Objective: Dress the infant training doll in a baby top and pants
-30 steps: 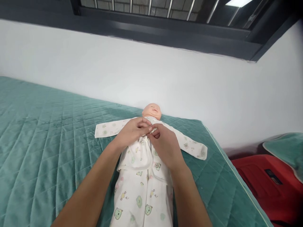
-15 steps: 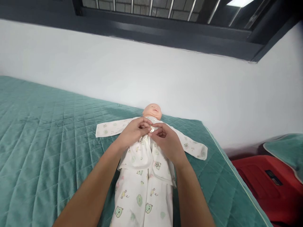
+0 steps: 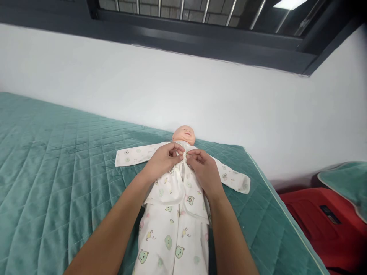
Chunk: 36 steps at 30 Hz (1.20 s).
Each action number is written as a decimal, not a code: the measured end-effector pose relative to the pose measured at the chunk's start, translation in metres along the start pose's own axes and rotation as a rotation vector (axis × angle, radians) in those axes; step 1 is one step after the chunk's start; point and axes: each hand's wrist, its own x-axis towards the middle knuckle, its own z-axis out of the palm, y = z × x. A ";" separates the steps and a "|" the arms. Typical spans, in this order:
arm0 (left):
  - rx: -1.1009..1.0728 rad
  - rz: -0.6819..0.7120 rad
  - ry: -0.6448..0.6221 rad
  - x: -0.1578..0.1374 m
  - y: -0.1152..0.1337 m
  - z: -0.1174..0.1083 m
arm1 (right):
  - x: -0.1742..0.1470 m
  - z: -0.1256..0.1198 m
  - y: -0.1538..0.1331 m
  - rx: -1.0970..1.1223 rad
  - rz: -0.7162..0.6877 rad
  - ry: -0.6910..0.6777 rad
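A baby doll (image 3: 184,134) lies on its back with its head toward the wall. It wears a white printed baby shirt (image 3: 166,187) with its sleeves stretched out to both sides, and matching trousers (image 3: 172,240). At the upper chest, my left hand (image 3: 164,158) pinches one front edge of the shirt. Just across from it, my right hand (image 3: 204,166) pinches the other front edge, its fingertips close to the left ones. Below my hands the shirt front hangs parted. The button between my fingers is mostly hidden.
A green quilted cover (image 3: 71,168) spreads under the doll, its piped edge (image 3: 275,198) on the right. Beyond it stands a red plastic stool or chair (image 3: 323,229) with green cloth (image 3: 346,183) over it. A white wall (image 3: 160,84) and a barred window (image 3: 195,11) are behind.
My right fingertips have moved slightly right, away from the left ones. The pale button that showed between them is now mostly out of sight. The doll lies as before.
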 end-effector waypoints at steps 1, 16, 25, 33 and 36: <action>0.001 0.000 0.007 0.000 0.000 0.000 | 0.000 0.000 0.000 -0.005 -0.001 0.004; 0.467 0.375 0.102 0.022 -0.011 0.003 | 0.007 -0.003 0.006 -0.053 -0.209 0.134; 0.525 0.277 0.133 0.026 -0.022 0.005 | 0.015 -0.002 0.014 -0.306 -0.263 -0.013; 0.528 0.202 0.099 0.024 -0.019 0.006 | 0.021 -0.004 0.017 -0.351 -0.210 -0.059; 0.548 0.183 0.093 0.024 -0.020 0.006 | 0.023 -0.004 0.018 -0.357 -0.205 -0.062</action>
